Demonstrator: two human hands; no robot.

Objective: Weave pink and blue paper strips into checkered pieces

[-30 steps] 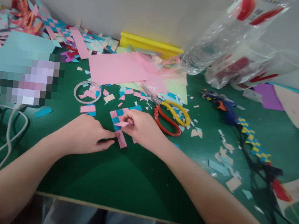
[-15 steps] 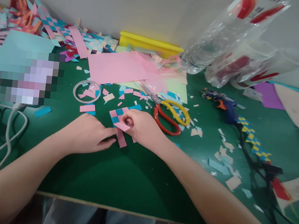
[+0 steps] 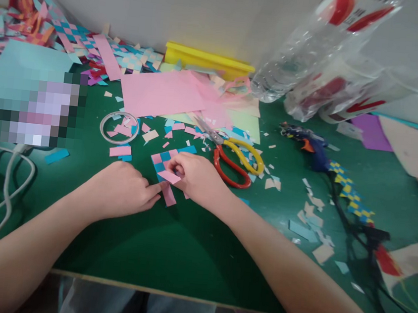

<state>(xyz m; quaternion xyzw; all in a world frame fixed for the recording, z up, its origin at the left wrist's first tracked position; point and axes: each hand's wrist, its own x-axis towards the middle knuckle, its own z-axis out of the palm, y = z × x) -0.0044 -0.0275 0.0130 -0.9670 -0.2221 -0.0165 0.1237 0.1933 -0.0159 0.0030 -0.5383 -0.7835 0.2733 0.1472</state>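
A small woven piece of pink and blue paper strips (image 3: 161,159) lies on the green table. My right hand (image 3: 191,174) has its fingers curled over the right side of the piece, pinching a pink strip (image 3: 170,177) that is folded up. At the left, my left hand (image 3: 130,191) reaches in with its index fingertip on the lower left edge of the piece; its thumb is close beneath the index finger. One pink strip end sticks out toward the front edge between the hands.
Scissors with red and yellow handles (image 3: 233,161) lie right of the hands, near a glue gun (image 3: 316,152). A tape ring (image 3: 119,127), paper scraps and pink sheets (image 3: 159,91) lie behind. A white cable (image 3: 9,195) runs at left.
The thumb and index finger of my left hand have come closer together. My right hand still pinches the pink strip. The whole view has shifted slightly.
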